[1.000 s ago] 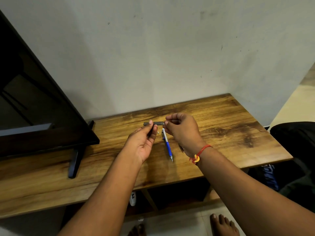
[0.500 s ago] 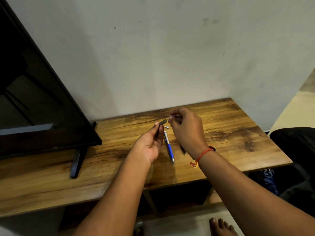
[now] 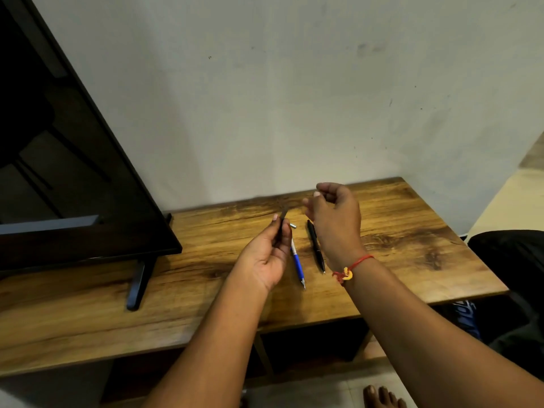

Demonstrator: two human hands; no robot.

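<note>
My left hand [image 3: 265, 254] is over the wooden table [image 3: 412, 231] and pinches a short dark pen barrel piece [image 3: 283, 216] between thumb and fingers, its end pointing up and away. My right hand [image 3: 335, 219] hovers to the right of it, raised, with its fingers curled; it is blurred and I cannot see whether anything is between thumb and forefinger. A blue and white pen [image 3: 298, 265] and a black pen [image 3: 315, 245] lie side by side on the table between my hands. A small silver part [image 3: 293, 225] lies by the blue pen's far end.
A black flat screen [image 3: 59, 172] stands on the left of the table on a dark foot [image 3: 138, 284]. The wall is close behind. Dark fabric [image 3: 512, 260] lies past the table's right edge. Toes of a bare foot [image 3: 382, 397] show on the floor below.
My hands have come apart: the right hand lifted up and to the right, away from the dark piece, uncovering the black pen. The left hand tilted the dark piece upright.
</note>
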